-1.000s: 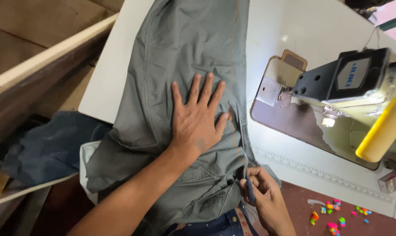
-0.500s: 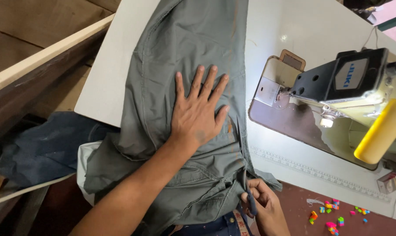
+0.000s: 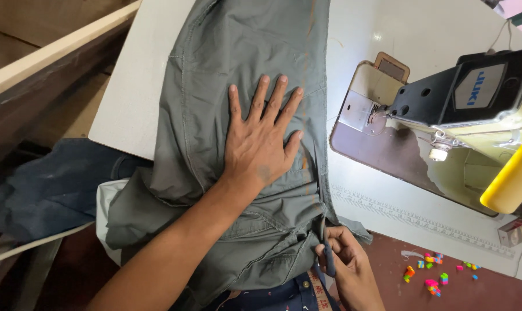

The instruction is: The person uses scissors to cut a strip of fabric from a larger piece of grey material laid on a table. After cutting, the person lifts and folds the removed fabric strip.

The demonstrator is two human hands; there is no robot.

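Note:
A grey-green garment [image 3: 238,69] lies spread over the white sewing table [image 3: 134,109] and hangs off its near edge. My left hand [image 3: 261,138] presses flat on the cloth, fingers spread. My right hand [image 3: 344,262] is at the table's near edge, fingers closed on a narrow dark strip [image 3: 328,259] at the garment's lower corner. The sewing machine [image 3: 474,109] stands to the right, its needle area apart from the cloth.
A metal needle plate [image 3: 359,109] is set into the table right of the garment. A yellow cylinder [image 3: 511,178] sticks out by the machine. Dark blue fabric [image 3: 47,190] lies lower left. Small coloured bits [image 3: 434,276] dot the red floor. A wooden rail [image 3: 53,52] runs at the left.
The garment and my left hand have shifted slightly up and right on the table. My right hand keeps its hold on the strip at the lower corner.

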